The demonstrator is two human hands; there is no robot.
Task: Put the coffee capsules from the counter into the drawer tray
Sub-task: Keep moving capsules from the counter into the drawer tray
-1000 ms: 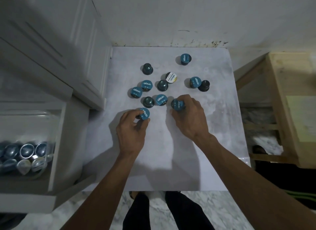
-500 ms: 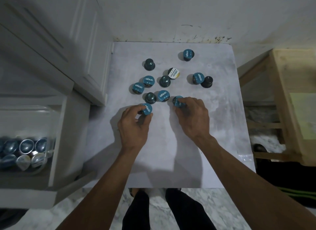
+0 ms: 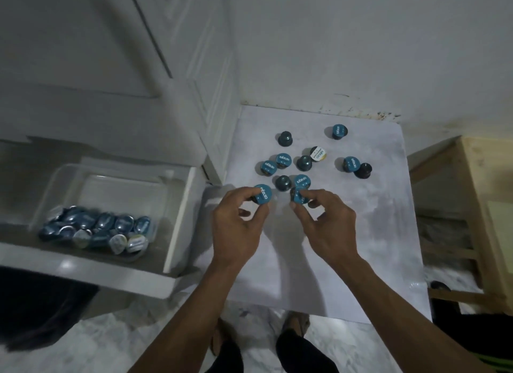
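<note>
My left hand (image 3: 236,228) pinches a blue-topped coffee capsule (image 3: 262,194) lifted just above the white counter (image 3: 374,234). My right hand (image 3: 324,225) pinches another blue capsule (image 3: 298,196) beside it. Several more capsules lie scattered on the counter behind my hands, among them a white-and-yellow topped capsule (image 3: 319,154) and a dark capsule (image 3: 363,170). At the left, an open white drawer (image 3: 177,234) holds a clear plastic tray (image 3: 69,175) with several capsules (image 3: 97,228) heaped at its near end.
White cabinet doors (image 3: 166,53) rise between the drawer and the counter. A wooden frame (image 3: 483,206) stands to the right of the counter. The wall runs behind. My legs and feet show below on the marble floor.
Both hands have lifted their capsules off the counter and drawn slightly toward me and left. The view has swung left, bringing the drawer tray further into sight.
</note>
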